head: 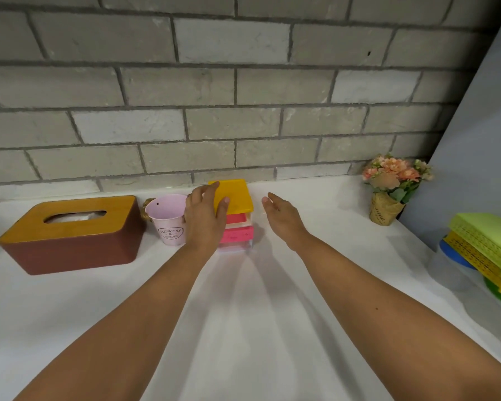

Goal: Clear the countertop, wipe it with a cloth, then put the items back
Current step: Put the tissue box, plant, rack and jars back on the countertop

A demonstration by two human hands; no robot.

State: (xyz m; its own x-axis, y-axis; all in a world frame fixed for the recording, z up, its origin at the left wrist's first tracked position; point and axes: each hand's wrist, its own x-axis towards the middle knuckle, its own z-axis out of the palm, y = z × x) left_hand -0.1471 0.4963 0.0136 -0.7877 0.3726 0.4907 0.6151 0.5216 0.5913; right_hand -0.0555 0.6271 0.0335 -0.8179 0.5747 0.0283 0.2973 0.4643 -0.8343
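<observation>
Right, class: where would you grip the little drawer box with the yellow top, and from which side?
Grip the drawer box by its side walls, probably, a hand from each side: the drawers face front and could slide out. The pink bucket crowds its left, so the left hand should come from above; the right hand has room.

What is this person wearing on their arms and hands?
Nothing that shows. The left hand and the right hand are bare, with no gloves, rings or watch. No sleeve is in view anywhere up to the picture's edge.
</observation>
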